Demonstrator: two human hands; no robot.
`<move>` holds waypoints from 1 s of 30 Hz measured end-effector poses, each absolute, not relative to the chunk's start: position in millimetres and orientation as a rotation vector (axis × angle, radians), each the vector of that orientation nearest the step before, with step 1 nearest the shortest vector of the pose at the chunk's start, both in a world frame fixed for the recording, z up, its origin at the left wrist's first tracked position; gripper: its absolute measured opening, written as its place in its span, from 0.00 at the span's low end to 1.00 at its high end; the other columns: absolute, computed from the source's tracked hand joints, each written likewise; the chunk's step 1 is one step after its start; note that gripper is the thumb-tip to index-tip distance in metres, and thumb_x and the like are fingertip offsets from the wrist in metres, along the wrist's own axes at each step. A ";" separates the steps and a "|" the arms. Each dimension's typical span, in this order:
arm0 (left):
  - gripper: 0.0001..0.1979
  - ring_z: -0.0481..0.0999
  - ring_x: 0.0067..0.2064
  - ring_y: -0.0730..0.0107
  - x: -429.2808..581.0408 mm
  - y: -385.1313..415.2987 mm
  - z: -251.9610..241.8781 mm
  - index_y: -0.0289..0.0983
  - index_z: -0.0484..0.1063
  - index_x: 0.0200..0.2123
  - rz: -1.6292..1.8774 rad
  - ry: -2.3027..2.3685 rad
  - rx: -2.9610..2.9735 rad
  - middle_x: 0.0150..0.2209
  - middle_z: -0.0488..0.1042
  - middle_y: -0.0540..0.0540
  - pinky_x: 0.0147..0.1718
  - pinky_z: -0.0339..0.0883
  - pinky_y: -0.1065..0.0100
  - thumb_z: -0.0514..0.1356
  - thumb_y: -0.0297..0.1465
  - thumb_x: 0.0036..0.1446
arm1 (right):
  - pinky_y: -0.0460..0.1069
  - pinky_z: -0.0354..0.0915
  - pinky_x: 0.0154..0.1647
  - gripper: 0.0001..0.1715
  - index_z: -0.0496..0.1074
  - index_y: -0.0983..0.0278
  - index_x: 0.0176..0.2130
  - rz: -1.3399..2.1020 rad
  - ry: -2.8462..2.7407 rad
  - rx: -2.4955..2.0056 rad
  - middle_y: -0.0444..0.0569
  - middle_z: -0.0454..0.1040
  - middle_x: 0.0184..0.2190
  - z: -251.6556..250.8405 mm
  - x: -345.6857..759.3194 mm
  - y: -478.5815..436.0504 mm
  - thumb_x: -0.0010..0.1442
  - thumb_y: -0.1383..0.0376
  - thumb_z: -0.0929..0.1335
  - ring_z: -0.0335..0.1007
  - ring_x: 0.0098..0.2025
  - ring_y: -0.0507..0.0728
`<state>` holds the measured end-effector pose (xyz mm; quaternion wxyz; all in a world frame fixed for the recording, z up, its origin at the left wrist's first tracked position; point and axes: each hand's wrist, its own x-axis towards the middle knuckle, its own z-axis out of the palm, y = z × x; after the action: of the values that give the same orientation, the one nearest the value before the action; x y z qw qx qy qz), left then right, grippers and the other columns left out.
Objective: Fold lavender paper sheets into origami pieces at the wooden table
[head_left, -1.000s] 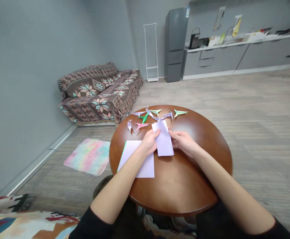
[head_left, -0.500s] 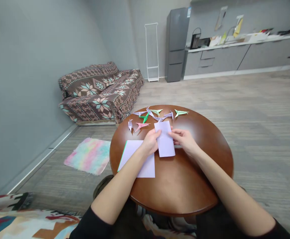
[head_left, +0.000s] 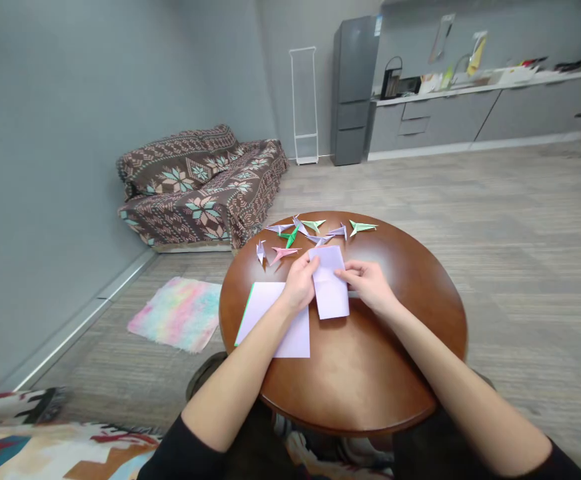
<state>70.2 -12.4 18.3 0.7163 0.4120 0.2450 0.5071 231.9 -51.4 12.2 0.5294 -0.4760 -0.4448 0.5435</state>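
A folded sheet of lilac paper (head_left: 331, 293), narrow and rectangular, is held above the round table between both hands. My left hand (head_left: 300, 281) pinches its left edge, thumb on the front. On the right edge, my right hand (head_left: 369, 285) grips it with the thumb over the front and the fingers partly hidden behind. Under my left forearm lies a stack of square lilac paper (head_left: 270, 310) with a green edge showing at its left. Beyond the hands stand several folded paper cranes, among them a pink one (head_left: 284, 254), a dark green one (head_left: 289, 236) and a pale green one (head_left: 362, 227).
The brown round table (head_left: 410, 320) stands close in front of my lap. A sofa with a patterned cover (head_left: 195, 193) is at the back left, near a pastel rug (head_left: 178, 313). A grey fridge (head_left: 355, 87) and kitchen counter (head_left: 435, 113) line the far wall.
The lilac paper has tilted slightly and its lower end sits a little lower. A faint crosswise crease or bend now shows on it. My right thumb has shifted slightly inward over its front.
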 end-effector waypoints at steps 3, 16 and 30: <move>0.24 0.83 0.46 0.56 69.9 -12.1 18.0 0.35 0.77 0.50 1.138 0.556 0.937 0.42 0.84 0.41 0.48 0.74 0.60 0.73 0.39 0.52 | 0.53 0.75 0.37 0.25 0.79 0.64 0.31 1.325 -1.050 -1.119 0.49 0.82 0.30 13.8 231.5 -52.1 0.44 0.48 0.81 0.79 0.34 0.60; 0.26 0.83 0.40 0.58 73.3 -18.2 19.8 0.34 0.78 0.48 1.090 0.590 0.976 0.39 0.84 0.41 0.42 0.75 0.61 0.74 0.41 0.49 | 0.53 0.74 0.36 0.28 0.83 0.65 0.34 1.356 -1.037 -1.115 0.53 0.85 0.34 16.3 229.9 -53.2 0.45 0.45 0.80 0.81 0.35 0.63; 0.19 0.80 0.31 0.66 64.2 -7.8 15.8 0.33 0.82 0.35 1.263 0.809 0.998 0.31 0.82 0.45 0.38 0.74 0.63 0.78 0.37 0.41 | 0.53 0.73 0.34 0.29 0.82 0.66 0.32 1.302 -1.060 -1.157 0.53 0.84 0.32 14.4 233.3 -51.4 0.44 0.43 0.80 0.80 0.32 0.62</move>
<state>64.2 -7.8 15.8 0.6209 0.4340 0.3521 0.5497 233.3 -51.4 14.4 0.5240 -0.4833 -0.4428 0.5439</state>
